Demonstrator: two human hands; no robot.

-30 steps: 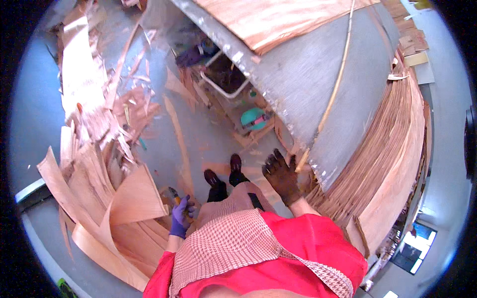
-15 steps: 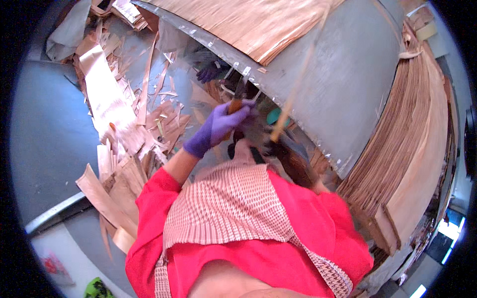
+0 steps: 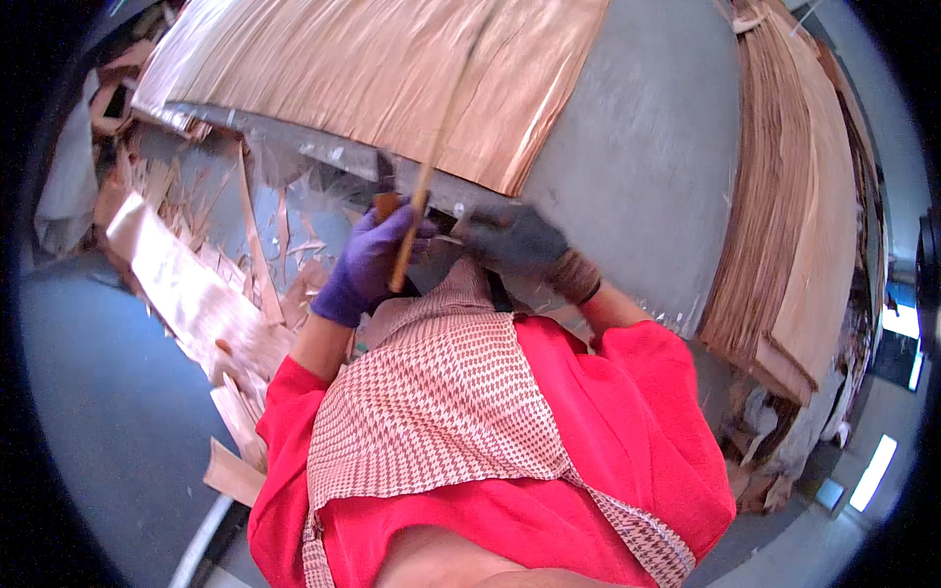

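My left hand (image 3: 368,260), in a purple glove, is closed round the wooden handle of a knife (image 3: 385,176), its dark blade pointing up toward the table edge. A long thin wooden stick (image 3: 423,181) crosses the fingers of that hand, its lower end beside the palm, its upper part over the veneer sheets (image 3: 392,78). Whether the same hand grips the stick, I cannot tell. My right hand (image 3: 520,240), in a dark grey glove, is at the grey table's (image 3: 647,147) near edge, right of the left hand. Blur hides what its fingers do.
A thick stack of veneer (image 3: 769,216) stands on the right. Veneer scraps and strips (image 3: 196,284) lie in a heap at the left, beside a blue-grey surface (image 3: 108,392). Pale plastic sheeting (image 3: 69,201) hangs at the far left.
My view has shifted, bringing more of the veneer sheets into sight. The stick's lower end has gone from beside my right hand to my left hand. My right hand has risen to the table edge.
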